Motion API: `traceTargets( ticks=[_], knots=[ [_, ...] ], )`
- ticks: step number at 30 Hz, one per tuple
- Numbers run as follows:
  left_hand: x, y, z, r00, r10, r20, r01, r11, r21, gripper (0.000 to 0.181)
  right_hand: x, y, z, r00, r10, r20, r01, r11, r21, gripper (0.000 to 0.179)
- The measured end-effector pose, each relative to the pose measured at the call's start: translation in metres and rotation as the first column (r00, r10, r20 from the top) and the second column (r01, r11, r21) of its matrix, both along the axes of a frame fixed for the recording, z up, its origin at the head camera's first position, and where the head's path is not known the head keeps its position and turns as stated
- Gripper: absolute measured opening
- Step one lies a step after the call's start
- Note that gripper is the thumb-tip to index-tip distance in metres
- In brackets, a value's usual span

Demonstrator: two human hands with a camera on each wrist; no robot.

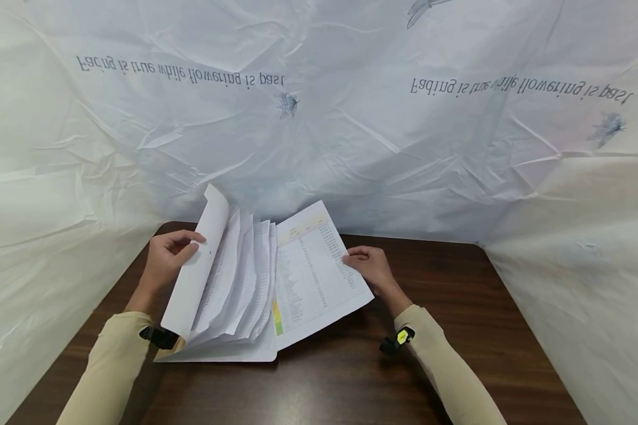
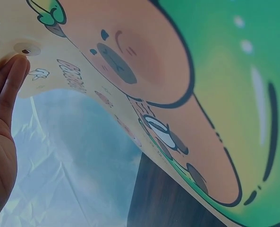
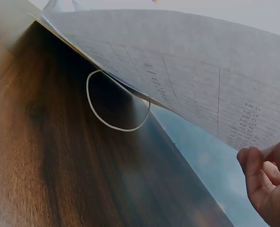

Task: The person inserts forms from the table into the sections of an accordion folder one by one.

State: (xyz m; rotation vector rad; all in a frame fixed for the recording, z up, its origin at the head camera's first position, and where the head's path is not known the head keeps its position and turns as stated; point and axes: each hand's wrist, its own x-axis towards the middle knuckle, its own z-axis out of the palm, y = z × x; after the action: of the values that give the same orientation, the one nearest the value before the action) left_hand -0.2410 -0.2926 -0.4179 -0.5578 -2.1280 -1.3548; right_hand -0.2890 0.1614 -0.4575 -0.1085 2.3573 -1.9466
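Note:
A file folder [image 1: 244,355] lies open on the table with several wavy printed sheets [image 1: 241,295] fanned inside it. My left hand [image 1: 165,260] holds up its curling cover [image 1: 198,268], white on the inner face. In the left wrist view, the cover's outside [image 2: 149,56] shows a cartoon animal in green and tan, and the left fingers [image 2: 12,85] lie against it near a small round fastener [image 2: 26,49]. At the right, my right hand [image 1: 374,268] pinches the edge of a printed table sheet [image 1: 311,277], tilted up from the folder. The right wrist view shows the sheet's underside [image 3: 177,71].
A thin white elastic loop [image 3: 118,128] sticks out from the folder's edge over the dark wooden table [image 1: 430,366]. White sheeting [image 1: 319,147] printed with mirrored lettering and flowers hangs close behind the table and along both sides.

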Motion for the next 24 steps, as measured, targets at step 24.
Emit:
traceTargets(
  ticks=[24],
  knots=[
    [0.020, 0.018, 0.029, 1.000, 0.001, -0.005, -0.001, 1.000, -0.013, 0.013, 0.023, -0.027, -0.017, 0.992, -0.124, 0.003, 0.124, 0.989, -0.084, 0.023]
  ],
)
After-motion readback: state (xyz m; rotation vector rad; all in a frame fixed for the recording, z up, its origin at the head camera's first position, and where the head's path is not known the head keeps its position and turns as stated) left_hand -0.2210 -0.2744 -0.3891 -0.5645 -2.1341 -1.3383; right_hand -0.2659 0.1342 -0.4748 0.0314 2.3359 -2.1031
